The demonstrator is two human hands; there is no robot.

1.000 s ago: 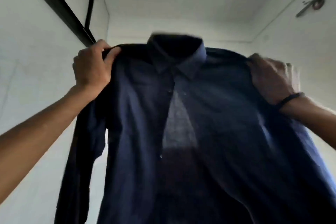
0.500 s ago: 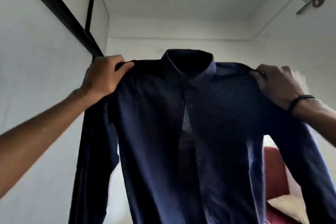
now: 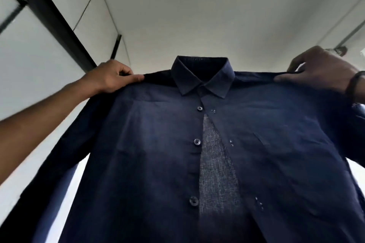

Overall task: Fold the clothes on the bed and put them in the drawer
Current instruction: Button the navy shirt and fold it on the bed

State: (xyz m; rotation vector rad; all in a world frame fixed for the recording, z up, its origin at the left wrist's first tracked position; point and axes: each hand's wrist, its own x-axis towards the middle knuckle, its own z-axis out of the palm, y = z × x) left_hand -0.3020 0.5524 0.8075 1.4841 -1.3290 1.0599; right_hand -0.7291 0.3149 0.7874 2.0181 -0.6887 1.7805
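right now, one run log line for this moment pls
step: shirt held up | left hand: pinches shoulder | right hand: pinches other shoulder | navy shirt: hanging, front unbuttoned, unfolded

A dark blue shirt (image 3: 158, 144) is held up, spread wide, its front facing the camera. The left hand (image 3: 112, 77) pinches the shoulder seam on one side, thumb on the front; the right hand (image 3: 320, 71), a dark band (image 3: 353, 85) on its wrist, pinches the other shoulder. The collar (image 3: 202, 77) stands between the hands. The placket gapes below the top button (image 3: 199, 108), showing lighter fabric behind; two more buttons lie lower. Both sleeves hang down at the sides. Behind are a white ceiling (image 3: 197, 6) and a black frame (image 3: 51, 16).
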